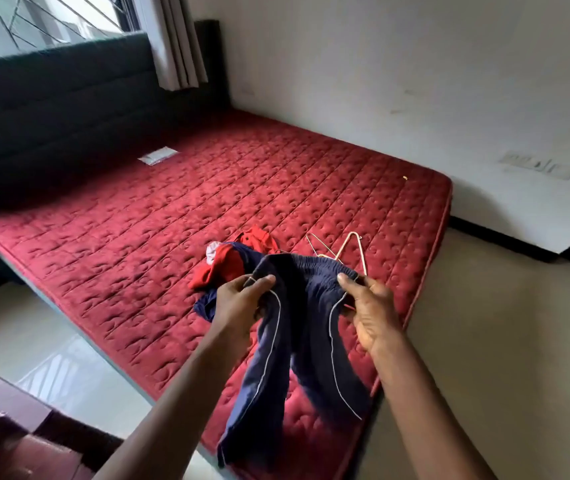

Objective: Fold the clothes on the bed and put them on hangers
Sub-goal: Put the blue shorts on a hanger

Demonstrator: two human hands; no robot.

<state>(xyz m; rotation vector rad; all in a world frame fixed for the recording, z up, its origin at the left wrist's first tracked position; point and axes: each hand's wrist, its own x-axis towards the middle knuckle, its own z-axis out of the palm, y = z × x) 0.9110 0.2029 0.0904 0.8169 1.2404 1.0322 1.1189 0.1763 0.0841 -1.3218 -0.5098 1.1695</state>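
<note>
Pants (297,341), navy with white piping, hang between your two hands above the near right part of the red quilted mattress (131,216). Your left hand (242,299) pinches the left end of the waistband, with the thumb on top and the fingers curled under the cloth. Your right hand (366,306) pinches the right end the same way, its thumb pressed onto the fabric. The elastic waistband sags a little between the two grips. Both legs dangle down toward you, and their lower ends are blurred.

Just behind the waistband, wire hangers (342,247) lie on the mattress, partly hidden by the pants; you cannot tell how many there are. To their left a heap (231,261) of red, navy and white clothes rests on the mattress, with part of it behind your left hand.

Farther off, a small white label (158,155) lies on the mattress near the dark headboard (51,116). A pale curtain (176,39) hangs past the headboard's right end. A switch panel (538,166) sits on the white wall at the right.
</note>
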